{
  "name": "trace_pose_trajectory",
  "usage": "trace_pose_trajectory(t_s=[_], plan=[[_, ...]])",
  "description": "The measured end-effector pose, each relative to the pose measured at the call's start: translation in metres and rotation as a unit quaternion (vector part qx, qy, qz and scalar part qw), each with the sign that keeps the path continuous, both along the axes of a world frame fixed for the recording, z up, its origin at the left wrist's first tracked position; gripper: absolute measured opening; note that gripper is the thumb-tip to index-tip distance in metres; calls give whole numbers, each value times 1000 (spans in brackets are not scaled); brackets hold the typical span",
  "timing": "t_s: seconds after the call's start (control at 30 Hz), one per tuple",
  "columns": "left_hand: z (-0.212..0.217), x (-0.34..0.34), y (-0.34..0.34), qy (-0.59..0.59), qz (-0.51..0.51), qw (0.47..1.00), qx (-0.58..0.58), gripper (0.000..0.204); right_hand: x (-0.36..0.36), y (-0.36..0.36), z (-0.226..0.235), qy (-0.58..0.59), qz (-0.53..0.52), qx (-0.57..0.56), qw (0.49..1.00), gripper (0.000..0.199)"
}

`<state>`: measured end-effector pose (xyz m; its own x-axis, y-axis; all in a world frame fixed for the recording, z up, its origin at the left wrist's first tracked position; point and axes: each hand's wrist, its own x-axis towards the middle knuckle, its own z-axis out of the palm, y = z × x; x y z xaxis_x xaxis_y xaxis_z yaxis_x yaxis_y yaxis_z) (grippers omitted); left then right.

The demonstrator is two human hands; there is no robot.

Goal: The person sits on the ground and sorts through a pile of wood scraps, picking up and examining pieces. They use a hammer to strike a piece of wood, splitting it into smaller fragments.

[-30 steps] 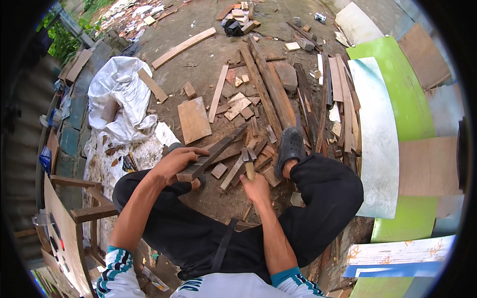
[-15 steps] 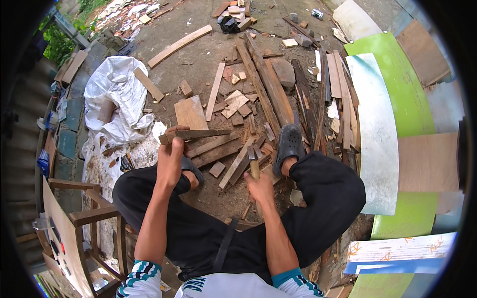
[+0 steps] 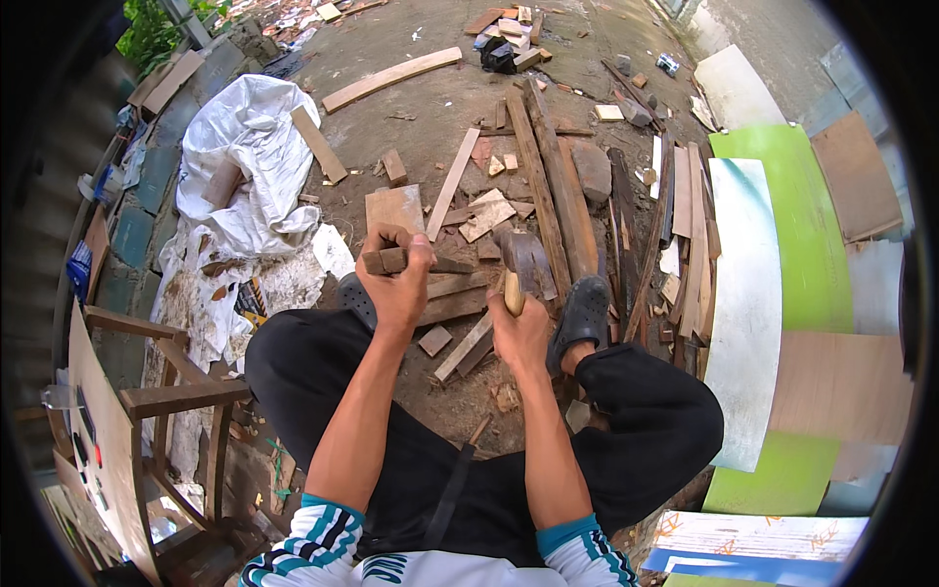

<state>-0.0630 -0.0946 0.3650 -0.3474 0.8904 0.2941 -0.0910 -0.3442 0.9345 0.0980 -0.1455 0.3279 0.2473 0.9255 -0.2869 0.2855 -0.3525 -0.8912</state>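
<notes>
Wood strip (image 3: 416,262), lifted just left of the hatchet (image 3: 526,262), is pinched in the left hand (image 3: 399,284); the right hand (image 3: 520,331) wraps the hatchet handle. Judging by this, splitting is in hand; next calls for steadying the strip before striking.
</notes>
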Motion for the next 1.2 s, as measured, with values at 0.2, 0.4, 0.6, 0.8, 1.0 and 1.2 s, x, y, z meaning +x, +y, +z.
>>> trace_pose_trajectory(t_s=[0.2,0.4,0.6,0.8,1.0,1.2], plan=[[-10,0,4,25,11,1000,4,19,-17,30,-65,-85,65,-30,994,36],[-14,-8,4,64,39,997,4,20,-29,34,-70,-69,74,-40,994,30],[-5,-9,7,-19,42,999,25,21,-31,29,-54,-43,10,13,999,31],[-7,-14,8,-36,24,998,48,19,-39,52,-98,-32,84,-83,992,30],[-8,-16,6,-53,26,997,39,21,-36,45,-60,-12,31,-18,999,32],[-32,-15,14,-32,112,993,2,29,-16,2,-100,-23,-39,-76,996,30]])
